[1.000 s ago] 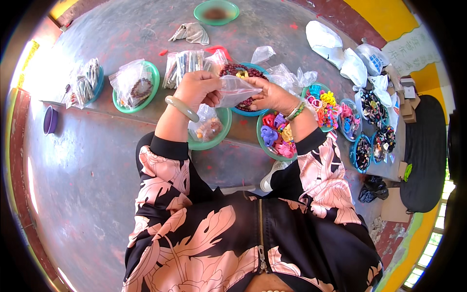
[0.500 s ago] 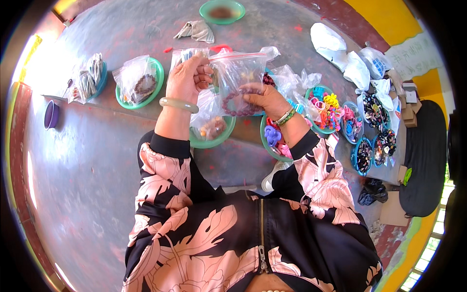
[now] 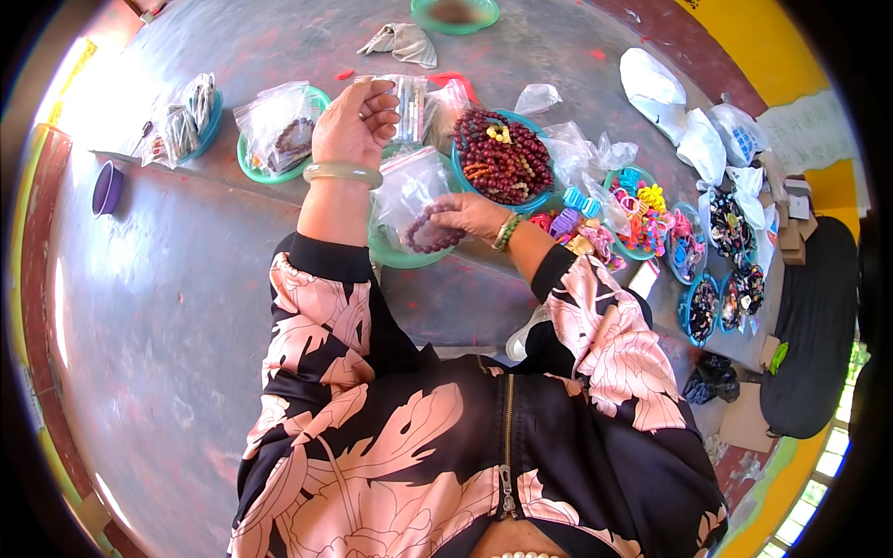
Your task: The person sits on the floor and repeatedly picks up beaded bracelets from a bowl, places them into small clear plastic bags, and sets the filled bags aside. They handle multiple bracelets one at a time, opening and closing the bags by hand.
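Where the patterned jacket (image 3: 502,446) fills the space from 5 to 7 o'clock, we look outward from the wearer's body. Nearest, around 1 o'clock, we see a white shoe (image 3: 527,337) below the right forearm. Just past 12 o'clock, the right hand (image 3: 473,216) has its fingers closed on a purple beaded bracelet (image 3: 431,234), with a green bracelet on its wrist. The purple one rests against a clear zip bag (image 3: 411,181); we cannot tell whether it lies wholly inside. Both are above a near green bowl (image 3: 406,261).

At 11 o'clock we find the left hand (image 3: 355,123), raised, its fingers curled, a pale bangle (image 3: 342,174) around the wrist; we cannot tell whether anything is pinched in it. Just beyond its fingertips is a bundle of bagged pens (image 3: 407,107).

At 1 o'clock we see a blue bowl (image 3: 532,202) heaped with dark red beads (image 3: 502,163), and toward 2 o'clock colourful hair accessories (image 3: 581,228). Between 10 and 11 o'clock sits another green bowl (image 3: 249,166) with a bagged bracelet. Farther out, we notice white plastic bags (image 3: 654,88) between 1 and 2 o'clock and, near 12, a crumpled cloth (image 3: 402,43).
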Available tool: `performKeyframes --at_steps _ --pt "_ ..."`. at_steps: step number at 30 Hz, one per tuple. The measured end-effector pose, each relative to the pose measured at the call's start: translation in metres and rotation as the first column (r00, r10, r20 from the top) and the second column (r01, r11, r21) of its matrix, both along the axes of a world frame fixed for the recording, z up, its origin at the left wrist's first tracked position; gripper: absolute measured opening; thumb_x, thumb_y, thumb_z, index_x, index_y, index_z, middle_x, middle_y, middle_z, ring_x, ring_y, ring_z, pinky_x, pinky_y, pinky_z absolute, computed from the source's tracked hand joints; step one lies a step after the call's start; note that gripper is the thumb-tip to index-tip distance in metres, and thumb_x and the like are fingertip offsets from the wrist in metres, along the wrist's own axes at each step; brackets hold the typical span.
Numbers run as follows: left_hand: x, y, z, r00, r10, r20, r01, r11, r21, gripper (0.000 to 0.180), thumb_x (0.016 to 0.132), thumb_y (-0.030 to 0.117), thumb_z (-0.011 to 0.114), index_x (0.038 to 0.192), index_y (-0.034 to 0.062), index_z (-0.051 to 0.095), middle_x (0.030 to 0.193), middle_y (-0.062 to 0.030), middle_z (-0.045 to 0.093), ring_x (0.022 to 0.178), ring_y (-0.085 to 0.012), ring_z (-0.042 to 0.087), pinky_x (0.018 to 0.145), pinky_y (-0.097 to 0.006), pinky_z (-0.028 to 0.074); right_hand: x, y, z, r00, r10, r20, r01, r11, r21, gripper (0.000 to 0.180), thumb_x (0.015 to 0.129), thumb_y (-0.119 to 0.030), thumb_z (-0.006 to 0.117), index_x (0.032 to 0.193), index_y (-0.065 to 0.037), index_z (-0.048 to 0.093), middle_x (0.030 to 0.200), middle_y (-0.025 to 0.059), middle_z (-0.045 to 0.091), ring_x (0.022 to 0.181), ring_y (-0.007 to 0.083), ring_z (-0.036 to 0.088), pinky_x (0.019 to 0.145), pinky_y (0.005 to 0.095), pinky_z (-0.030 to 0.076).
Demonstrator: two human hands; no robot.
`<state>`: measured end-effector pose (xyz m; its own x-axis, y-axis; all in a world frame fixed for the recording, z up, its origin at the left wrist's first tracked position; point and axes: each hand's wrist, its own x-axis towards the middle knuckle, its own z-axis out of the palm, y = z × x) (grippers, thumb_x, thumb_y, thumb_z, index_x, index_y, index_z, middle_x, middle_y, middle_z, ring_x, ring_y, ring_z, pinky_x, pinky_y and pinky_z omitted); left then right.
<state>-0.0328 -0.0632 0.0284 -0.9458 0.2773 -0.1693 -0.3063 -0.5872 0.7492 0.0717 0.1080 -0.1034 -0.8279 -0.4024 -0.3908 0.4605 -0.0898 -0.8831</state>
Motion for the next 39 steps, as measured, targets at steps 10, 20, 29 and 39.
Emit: performKeyframes --at_steps 10,20,29,39 --pt "0.004 0.002 0.005 1.000 -0.026 0.015 0.026 1.000 0.002 0.022 0.083 0.018 0.054 0.087 -0.0033 0.057 0.071 -0.0072 0.057 0.058 -0.0127 0.053 0.052 -0.020 0.044 -0.007 0.003 -0.101 0.947 0.017 -0.321 0.188 0.781 0.596 0.039 0.078 -0.013 0.060 0.113 -0.001 0.050 0.100 0.0114 0.060 0.092 0.0182 0.057 0.081 0.0282 0.043" --pt "-0.001 0.007 0.001 1.000 0.000 0.018 0.001 1.000 -0.018 0.020 0.083 0.019 0.054 0.080 -0.0006 0.056 0.067 -0.0077 0.057 0.054 -0.0133 0.054 0.047 -0.021 0.042 -0.027 0.087 0.017 0.730 0.093 -0.677 0.508 0.588 0.630 0.019 0.072 -0.019 0.060 0.082 -0.004 0.065 0.072 0.0141 0.062 0.068 0.0257 0.060 0.066 0.0333 0.047" --pt "-0.001 0.017 -0.003 0.997 0.031 0.069 -0.028 0.998 -0.055 0.019 0.082 0.018 0.056 0.070 0.0051 0.052 0.074 -0.0096 0.061 0.059 -0.0152 0.057 0.047 -0.022 0.042 0.047 0.286 0.048 0.974 -0.156 -0.167 0.198 0.217 0.956 0.039 0.068 -0.037 0.062 0.081 -0.001 0.065 0.081 0.0128 0.065 0.076 0.0243 0.061 0.069 0.0317 0.047" --pt "0.007 0.036 -0.004 0.986 -0.164 0.030 0.166 0.981 -0.101 0.017 0.083 0.018 0.055 0.074 0.0043 0.053 0.075 -0.0105 0.061 0.059 -0.0142 0.057 0.047 -0.022 0.043 0.066 0.276 -0.007 0.981 -0.063 0.186 -0.194 -0.173 0.966 0.045 0.068 -0.037 0.060 0.091 0.001 0.063 0.095 0.0206 0.061 0.088 0.0327 0.059 0.078 0.0367 0.046"
